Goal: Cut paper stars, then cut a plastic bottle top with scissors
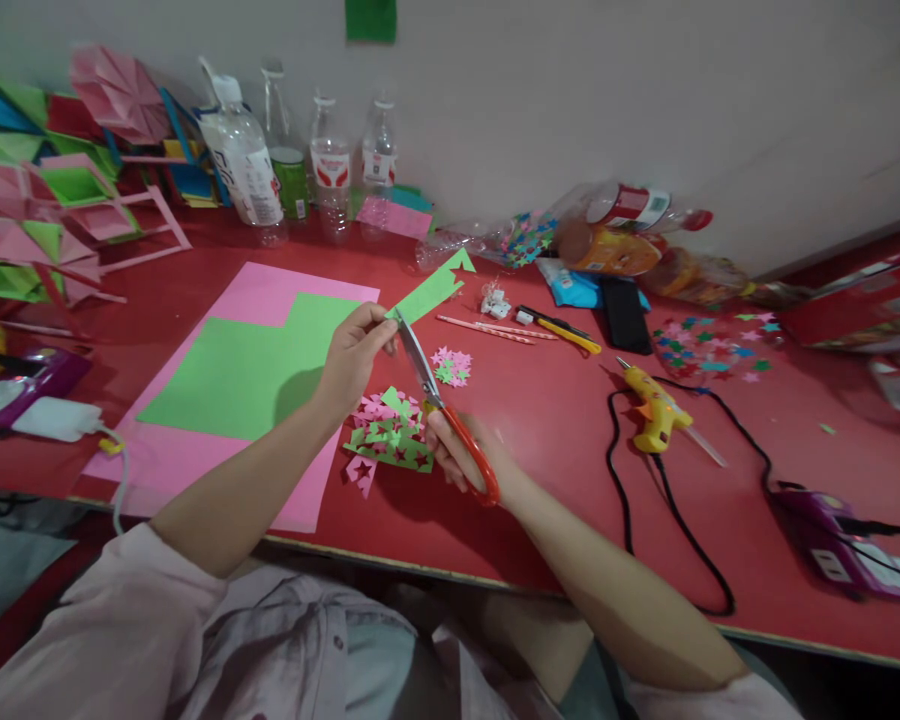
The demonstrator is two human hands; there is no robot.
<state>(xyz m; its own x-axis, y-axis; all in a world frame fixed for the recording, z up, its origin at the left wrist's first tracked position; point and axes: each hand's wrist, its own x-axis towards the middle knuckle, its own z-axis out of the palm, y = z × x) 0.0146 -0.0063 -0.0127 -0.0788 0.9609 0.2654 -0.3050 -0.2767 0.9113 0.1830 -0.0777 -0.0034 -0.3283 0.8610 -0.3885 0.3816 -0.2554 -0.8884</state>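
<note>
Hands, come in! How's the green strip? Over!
Left hand pinching green strip. Right hand holding scissors, tips near strip's pinched end. Paper scraps and stars close by.

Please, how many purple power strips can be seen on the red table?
2. One purple power strip is at the far left, beside the pink sheet; another is at the right, near the front edge. More could be hidden behind other things.

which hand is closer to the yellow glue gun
Right. The right hand, holding the scissors, is to the left of the glue gun; the left hand, pinching a green paper strip, is farther off on that same side.
</note>
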